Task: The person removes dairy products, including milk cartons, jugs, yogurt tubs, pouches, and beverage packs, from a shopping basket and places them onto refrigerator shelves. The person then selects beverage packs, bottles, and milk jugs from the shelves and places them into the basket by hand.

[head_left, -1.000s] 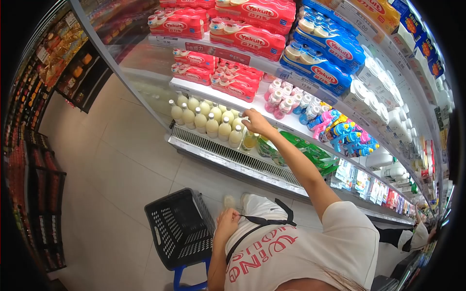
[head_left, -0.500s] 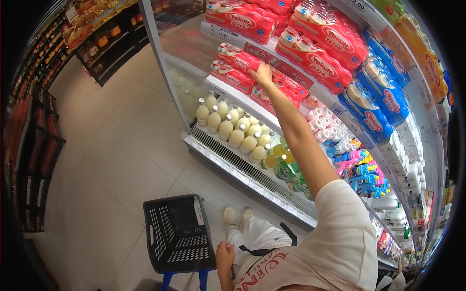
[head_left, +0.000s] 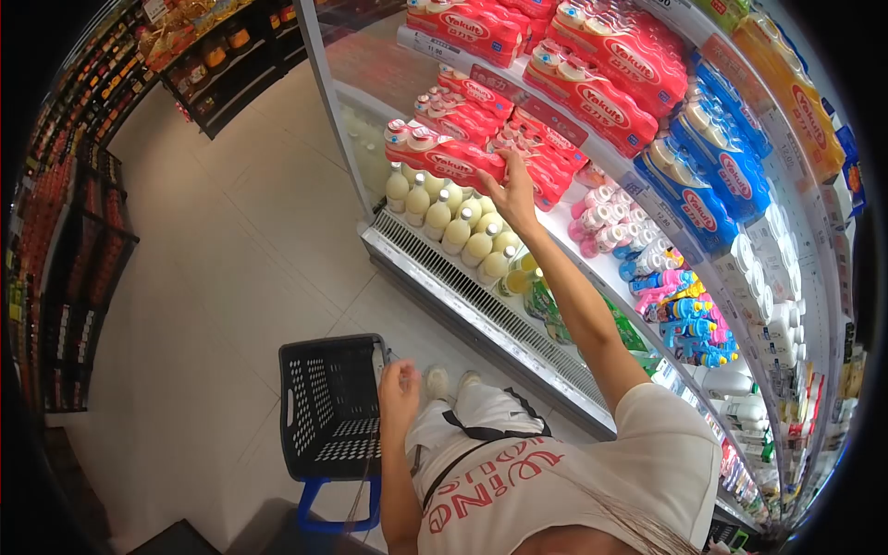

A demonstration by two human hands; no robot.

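Observation:
My right hand (head_left: 515, 194) grips the near end of a red Yakult multipack (head_left: 444, 154). The pack is held in front of the shelf, above the rows of bottles. Behind it, more red Yakult packs (head_left: 462, 115) lie on the shelf, and others (head_left: 541, 153) sit just beyond my fingers. My left hand (head_left: 400, 387) is held low, beside the right edge of a black shopping basket (head_left: 324, 407), its fingers loosely bent and slightly blurred. No item shows in it. A blue handle (head_left: 335, 529) sticks out from the basket's near end.
Pale-yellow bottles (head_left: 456, 233) stand in the cooler's bottom row, behind a metal grille (head_left: 435, 268). Higher shelves hold red and blue Yakult packs (head_left: 703, 203). A clear side panel (head_left: 356, 111) bounds the cooler on the left. Dark shelving (head_left: 83, 296) stands across the tiled floor.
My right hand has drawn one Yakult multipack off the shelf, toward me. My left hand has risen from my thigh to the basket's side.

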